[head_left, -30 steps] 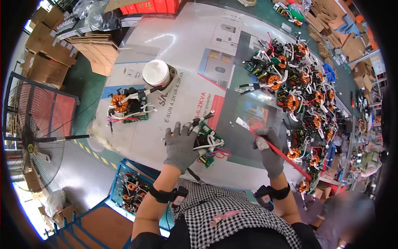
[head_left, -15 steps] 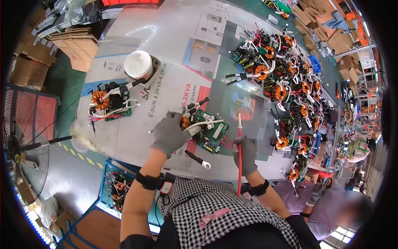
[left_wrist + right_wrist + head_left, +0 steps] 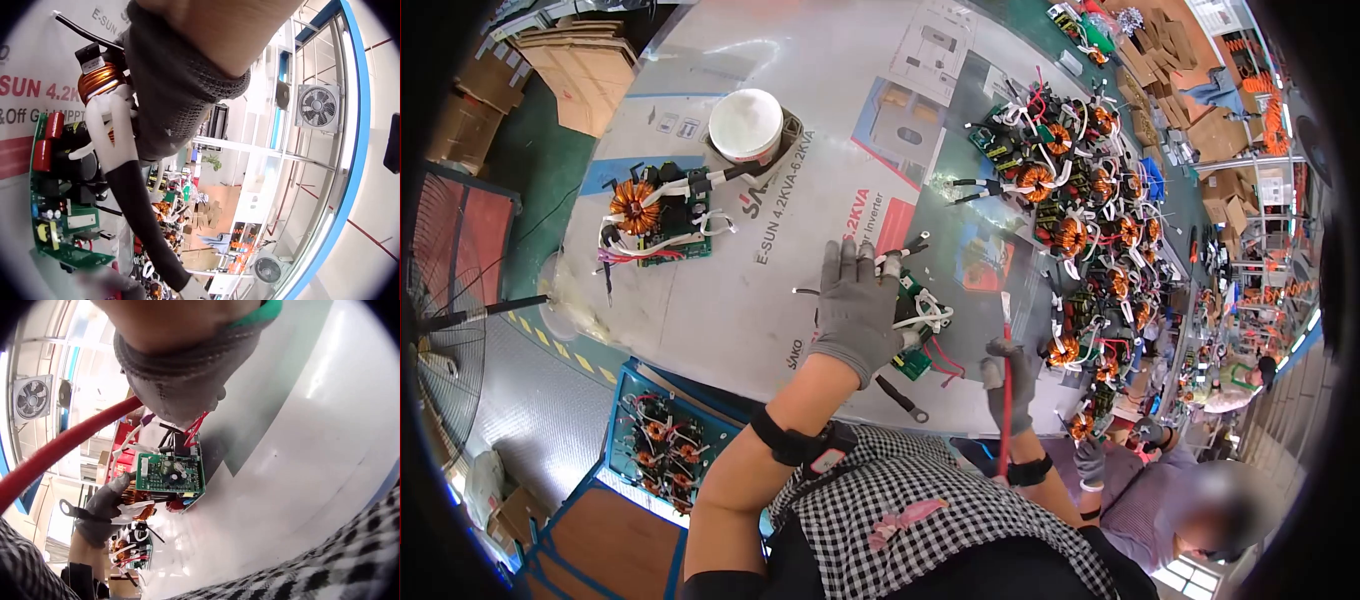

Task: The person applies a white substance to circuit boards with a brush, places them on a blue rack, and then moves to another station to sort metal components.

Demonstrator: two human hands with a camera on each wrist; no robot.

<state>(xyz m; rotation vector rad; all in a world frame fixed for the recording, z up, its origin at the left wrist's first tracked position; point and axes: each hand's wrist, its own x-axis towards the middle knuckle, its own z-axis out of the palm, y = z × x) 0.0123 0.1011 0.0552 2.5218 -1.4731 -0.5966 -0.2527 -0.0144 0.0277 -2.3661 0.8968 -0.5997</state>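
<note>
My gloved left hand (image 3: 858, 315) lies over the coil side of a green circuit board (image 3: 915, 325), fingers straight and pointing away from me. In the left wrist view, the board's copper coil (image 3: 100, 81) shows beside the glove. A black-sleeved cable (image 3: 900, 398) with a ring lug sticks out toward me. To the right of the board, my gloved right hand (image 3: 1008, 385) grips a long red stick-like piece (image 3: 1006, 420) with a pale tip pointing away from me. The right wrist view shows the red piece's thick shaft passing under the glove.
A finished-looking similar board (image 3: 655, 215) lies at the left, beside a white tub (image 3: 746, 125). Many coil boards (image 3: 1090, 220) crowd the right side. A blue crate (image 3: 625, 440) of boards stands below left. Another person (image 3: 1145, 490) works at the lower right; a fan (image 3: 440, 330) stands far left.
The red piece has swung from slanted to nearly upright in my right hand. My left hand has shifted over the coil, now covering it, and the board has turned somewhat. The head view has moved.
</note>
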